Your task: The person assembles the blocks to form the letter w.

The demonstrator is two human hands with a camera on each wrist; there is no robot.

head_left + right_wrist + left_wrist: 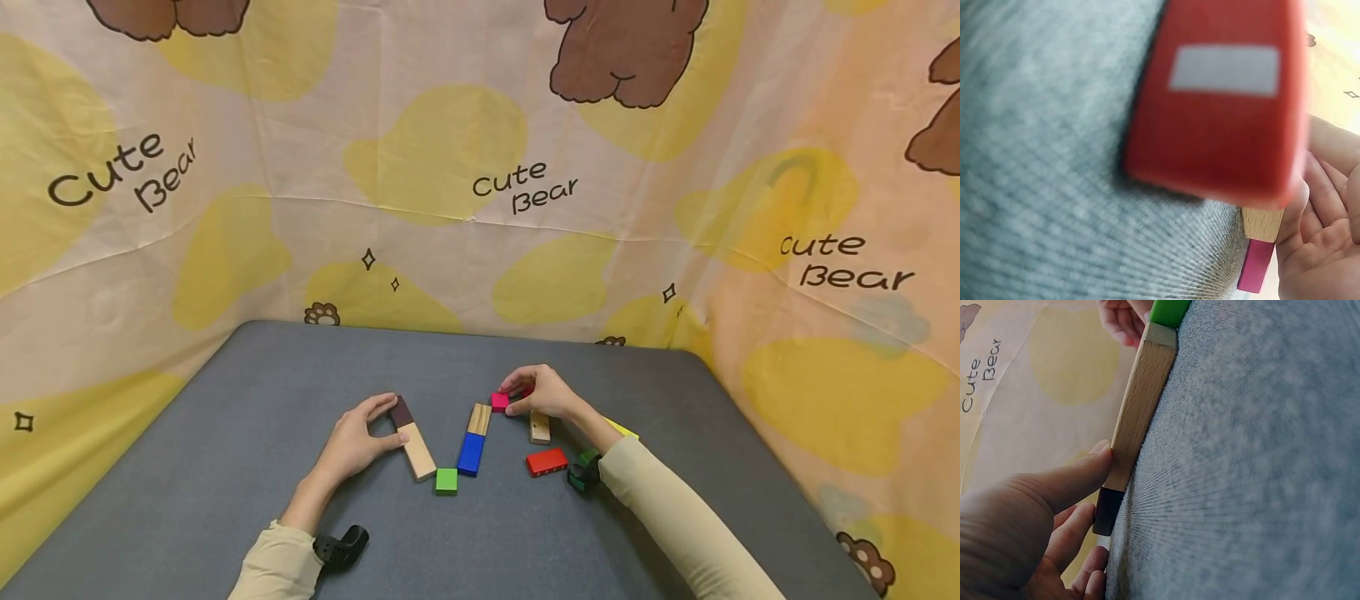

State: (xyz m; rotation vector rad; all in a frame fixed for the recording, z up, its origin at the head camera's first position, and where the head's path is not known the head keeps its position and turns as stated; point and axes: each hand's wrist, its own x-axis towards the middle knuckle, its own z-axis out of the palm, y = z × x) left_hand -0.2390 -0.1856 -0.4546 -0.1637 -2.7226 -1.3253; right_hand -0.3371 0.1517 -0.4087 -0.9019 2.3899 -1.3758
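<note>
Screened-off nook; home or studio, can't tell, wider room hidden. "Cute Bear" cloth [450,250] hangs far, left and right around grey worktop [315,367].

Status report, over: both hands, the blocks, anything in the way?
Left hand touching dark brown block and tan block. Right hand pinching pink block. Red block obstructing part of right wrist view.
</note>
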